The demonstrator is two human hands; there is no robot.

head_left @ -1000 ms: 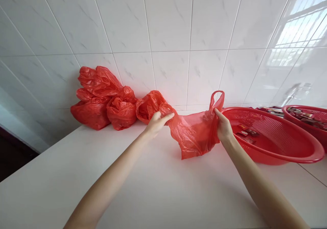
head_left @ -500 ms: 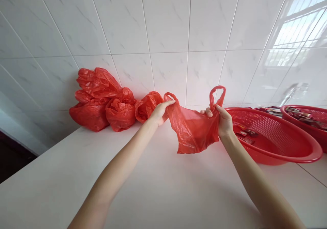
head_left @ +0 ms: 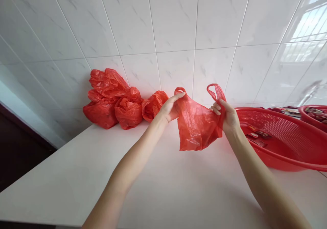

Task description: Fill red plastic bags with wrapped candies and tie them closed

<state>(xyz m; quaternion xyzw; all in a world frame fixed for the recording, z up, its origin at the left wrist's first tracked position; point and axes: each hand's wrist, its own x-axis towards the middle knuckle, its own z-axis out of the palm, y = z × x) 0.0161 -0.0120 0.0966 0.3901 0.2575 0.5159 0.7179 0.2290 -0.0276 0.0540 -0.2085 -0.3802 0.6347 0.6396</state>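
Note:
A thin red plastic bag [head_left: 198,128] hangs above the white table, spread between my two hands. My left hand [head_left: 171,108] pinches it near its left handle loop, thumb on top. On the other side, my right hand [head_left: 228,116] is closed around the base of the right handle, whose loop sticks up above the fingers. The bag looks flat and slack, with its bottom edge hanging free. Just right of my right hand is a large red plastic basket [head_left: 270,118] with a few small wrapped packets [head_left: 257,137] inside.
Several bunched red plastic bags [head_left: 129,111] stand against the tiled wall [head_left: 176,21] at the back left. A second red basket [head_left: 314,120] holding packets is at the far right. The white table [head_left: 76,174] has its left edge beside a dark area.
The view has shifted, so the bags and baskets sit farther right. My hands have come slightly closer together, and the right handle loop now leans left.

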